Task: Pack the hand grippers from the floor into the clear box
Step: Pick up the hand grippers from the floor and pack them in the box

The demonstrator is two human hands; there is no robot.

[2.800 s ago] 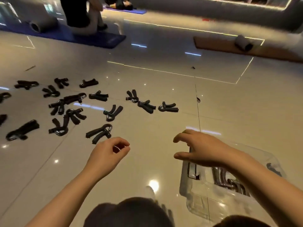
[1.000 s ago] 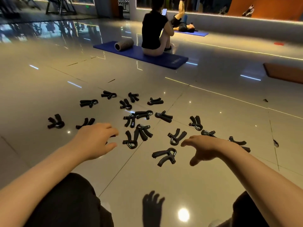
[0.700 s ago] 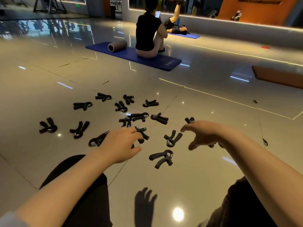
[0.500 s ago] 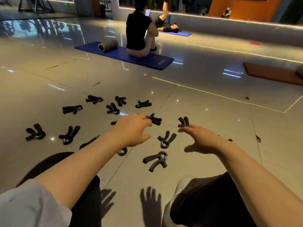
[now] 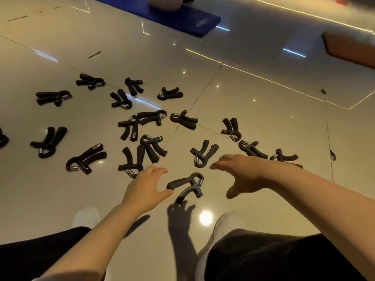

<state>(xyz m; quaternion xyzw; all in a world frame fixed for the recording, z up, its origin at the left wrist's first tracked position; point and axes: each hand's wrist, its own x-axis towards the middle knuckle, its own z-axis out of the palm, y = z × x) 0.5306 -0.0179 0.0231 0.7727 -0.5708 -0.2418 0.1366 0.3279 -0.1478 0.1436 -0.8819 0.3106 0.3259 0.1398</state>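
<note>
Several black hand grippers lie scattered over the glossy tiled floor. The nearest hand gripper (image 5: 187, 186) lies between my two hands. My left hand (image 5: 147, 187) hovers just left of it with fingers spread, thumb close to its handle, holding nothing. My right hand (image 5: 242, 175) hovers to its right, fingers extended, also holding nothing. Another hand gripper (image 5: 203, 154) lies just beyond my right fingertips. A crossed pair of grippers (image 5: 142, 154) lies beyond my left hand. The clear box is out of view.
My knees in dark trousers and a white shoe (image 5: 227, 224) fill the bottom of the view. A blue exercise mat (image 5: 182, 19) with a seated person lies at the far top. An orange-brown mat (image 5: 349, 49) lies at the far right.
The view has tilted down toward the floor, away from the box. Both hands have come lower and closer to the nearest gripper, one on each side of it.
</note>
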